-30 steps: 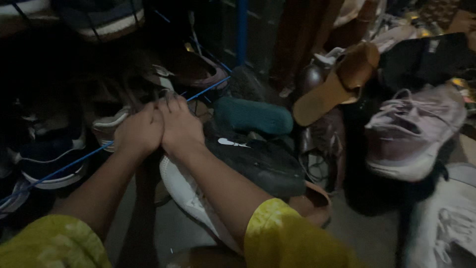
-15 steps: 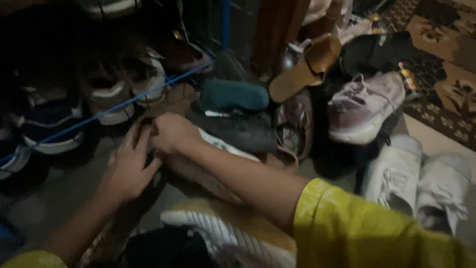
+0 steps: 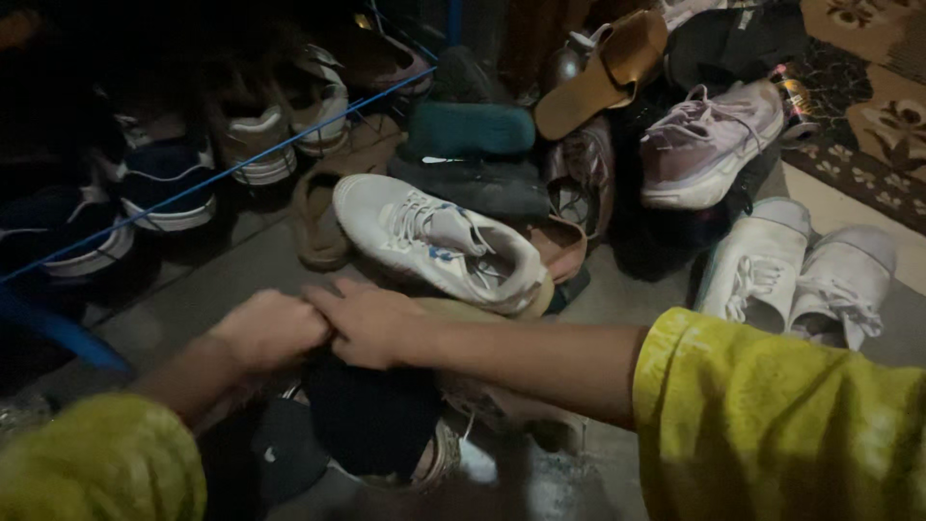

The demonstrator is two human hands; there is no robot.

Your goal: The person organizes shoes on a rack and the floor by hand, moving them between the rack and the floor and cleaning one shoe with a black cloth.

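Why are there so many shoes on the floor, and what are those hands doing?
A person in yellow sleeves has the left hand and right hand pressed together over a dark shoe near the bottom of the view; it is too dim to tell how they grip it. Just beyond lies a white sneaker, with a heap of other shoes around it.

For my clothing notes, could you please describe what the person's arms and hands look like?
Both forearms are bare. Yellow-green sleeves with a faint mottled pattern cover the upper arms. The left hand and right hand wear no gloves; in this dim light, rings cannot be made out.
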